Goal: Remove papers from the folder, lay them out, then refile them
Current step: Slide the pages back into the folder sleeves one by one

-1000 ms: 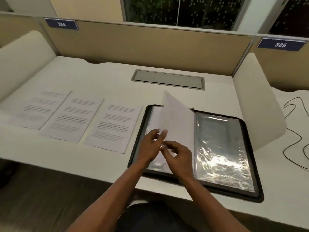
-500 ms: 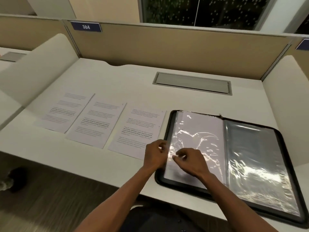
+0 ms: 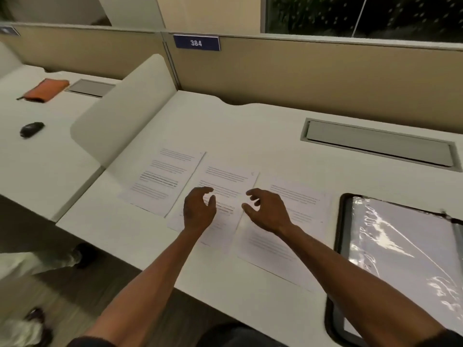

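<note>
Three printed sheets lie side by side on the white desk: a left sheet [image 3: 162, 180], a middle sheet [image 3: 225, 181] and a right sheet [image 3: 295, 196]. The black folder [image 3: 340, 221] lies open at the right, a paper showing inside its glossy plastic sleeve [image 3: 400, 236]. My left hand [image 3: 199, 209] hovers over the middle sheet with fingers loosely curled and nothing in it. My right hand [image 3: 266, 210] hovers above the seam between the middle and right sheets, fingers spread and bent, also holding nothing.
A white divider panel [image 3: 125, 113] stands at the desk's left side. A grey cable hatch [image 3: 375, 145] is set into the desk at the back right. The neighbouring desk holds an orange pouch [image 3: 46, 90] and a black mouse [image 3: 31, 128]. A person's feet show at lower left.
Both hands have left the folder's sleeve and moved left over the laid-out sheets. The view has swung left, so the folder now sits at the right edge.
</note>
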Motion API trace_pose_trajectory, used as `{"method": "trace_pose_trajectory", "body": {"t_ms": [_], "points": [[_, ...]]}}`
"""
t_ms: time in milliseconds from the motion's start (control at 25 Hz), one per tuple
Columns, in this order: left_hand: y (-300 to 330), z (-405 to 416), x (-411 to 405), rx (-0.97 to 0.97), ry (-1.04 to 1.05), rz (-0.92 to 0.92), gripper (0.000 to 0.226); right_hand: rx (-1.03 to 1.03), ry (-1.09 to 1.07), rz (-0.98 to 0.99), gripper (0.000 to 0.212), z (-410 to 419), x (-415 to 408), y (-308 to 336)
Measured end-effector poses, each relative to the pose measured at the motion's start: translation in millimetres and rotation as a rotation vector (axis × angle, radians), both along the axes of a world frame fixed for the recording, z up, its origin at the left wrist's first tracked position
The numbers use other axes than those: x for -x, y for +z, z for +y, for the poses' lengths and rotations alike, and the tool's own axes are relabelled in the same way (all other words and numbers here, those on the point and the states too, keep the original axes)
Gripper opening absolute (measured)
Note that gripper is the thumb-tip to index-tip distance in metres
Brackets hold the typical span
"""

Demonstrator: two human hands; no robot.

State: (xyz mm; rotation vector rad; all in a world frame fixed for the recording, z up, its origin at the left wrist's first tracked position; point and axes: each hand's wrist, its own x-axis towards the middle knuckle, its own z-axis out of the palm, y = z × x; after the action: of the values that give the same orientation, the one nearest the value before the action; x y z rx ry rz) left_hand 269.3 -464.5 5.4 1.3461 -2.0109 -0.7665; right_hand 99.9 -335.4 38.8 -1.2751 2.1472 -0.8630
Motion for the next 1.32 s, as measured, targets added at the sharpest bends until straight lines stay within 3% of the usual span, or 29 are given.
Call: {"method": "trace_pose_trajectory", "body": {"t_ms": [160, 320, 480, 640, 840, 1000, 1120, 1200, 1320], "points": [[-15, -98, -61, 0.022, 0.106, -0.180, 0.031, -0.058, 0.092, 0.039, 0.058, -77, -28, -7], [-23, -171, -99, -0.109, 0.193, -0.387, 0.065, -0.141, 0.176, 0.127, 0.081, -144, -40, -7], [-29, -219, -116, -0.189, 0.190, -0.526, 0.086, -0.248, 0.234, 0.138, 0.085, -202, -56, -12], [-20, -240, -108, -0.212, 0.276, -0.667, 0.100, -0.285, 0.063, -0.175, 0.079, -235, -76, -28], [-16, -253, -104, -0.266, 0.348, -0.690, 0.118, -0.269, -0.163, -0.510, 0.079, -260, -85, -42], [-5, -250, -99, -0.311, 0.394, -0.593, 0.105, -0.243, -0.234, -0.640, 0.101, -267, -91, -51], [15, -241, -98, -0.321, 0.370, -0.275, 0.056, -0.228, -0.213, -0.676, 0.107, -264, -93, -58], [30, -233, -99, -0.399, 0.341, 0.023, 0.033, -0.200, -0.191, -0.690, 0.097, -258, -94, -54], [56, -212, -94, -0.503, 0.232, 0.321, 0.028, -0.122, -0.224, -0.745, 0.072, -244, -92, -43]]}}
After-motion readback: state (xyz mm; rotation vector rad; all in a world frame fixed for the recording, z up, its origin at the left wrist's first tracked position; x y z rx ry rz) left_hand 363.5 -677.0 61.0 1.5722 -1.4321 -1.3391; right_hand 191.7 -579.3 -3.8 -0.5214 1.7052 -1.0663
